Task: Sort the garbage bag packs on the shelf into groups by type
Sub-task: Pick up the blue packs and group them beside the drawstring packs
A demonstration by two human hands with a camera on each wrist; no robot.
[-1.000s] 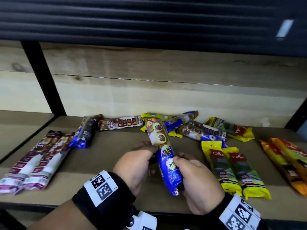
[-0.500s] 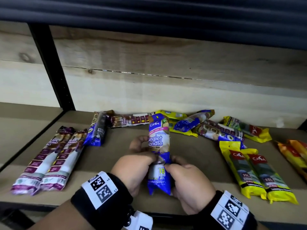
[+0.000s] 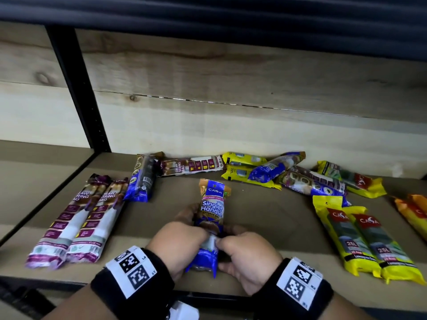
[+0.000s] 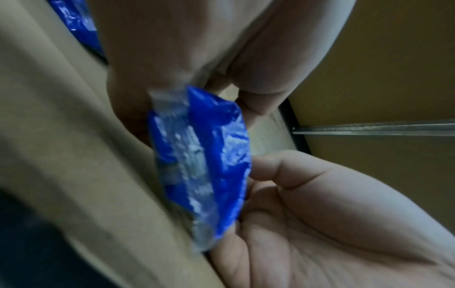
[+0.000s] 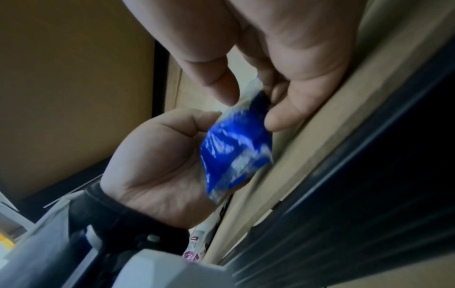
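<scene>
Blue Singlet Handle pack (image 3: 211,218) is held upright-ish over the front middle of the shelf (image 3: 265,218), label facing the head camera, top end pointing toward the back wall. Left hand (image 3: 179,244) and right hand (image 3: 248,257) both grip its lower half, fingers curled round it from either side; the wrist views show the bottom seam sticking out between the two palms, thumbs pinching it. Front left: two purple draw string packs (image 3: 76,222) lie side by side, touching, long axis running front to back. Just behind them, a blue pack (image 3: 142,179) lies back side up, barcode showing. Along the back wall: one more draw string pack (image 3: 191,165) lying crosswise, then a mixed pile (image 3: 288,174) of yellow, blue and purple packs overlapping each other. Front right: two yellow Casa packs (image 3: 360,241) side by side, touching, marked 25L. Far right edge: orange packs (image 3: 413,213), partly cut off by the frame. Black wristbands (image 3: 131,271) with printed marker tags on both wrists.
</scene>
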